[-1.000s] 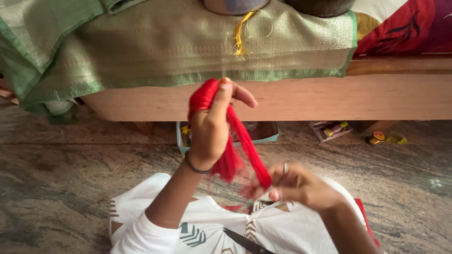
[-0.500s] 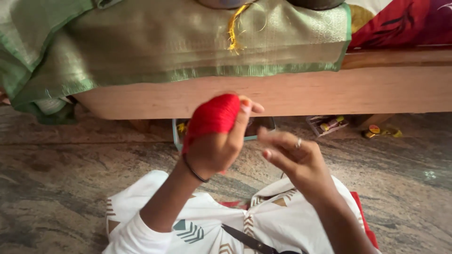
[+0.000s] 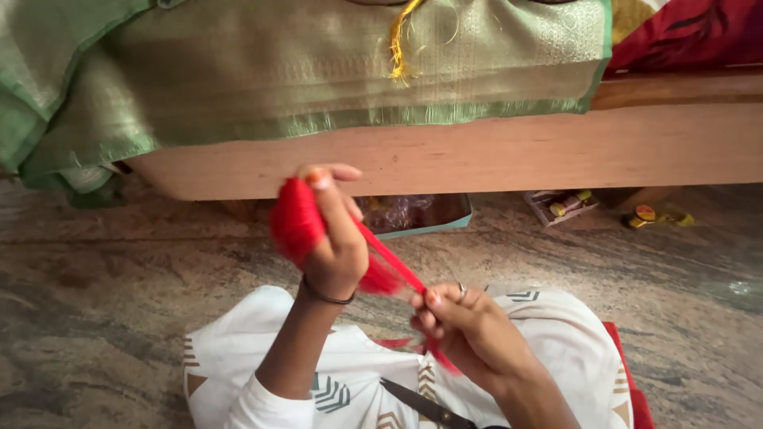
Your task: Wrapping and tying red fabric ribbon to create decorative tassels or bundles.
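Red thread (image 3: 298, 222), wound in a thick bundle round the left hand (image 3: 334, 250), sits at frame centre, below the green-gold cloth (image 3: 318, 71) draped over the wooden bed frame (image 3: 517, 155) at 12 o'clock. Left hand's fingers closed on the bundle; a taut strand runs toward 4 o'clock to the right hand (image 3: 465, 330), fingertips pinched together on it. Scissors (image 3: 421, 405) lie on the lap at 6 o'clock.

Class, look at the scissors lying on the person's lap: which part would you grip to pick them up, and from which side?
Grip the scissors low at the handle end, coming from the right hand side: the dark blades point up-left, and the handles lie at the frame's bottom edge.
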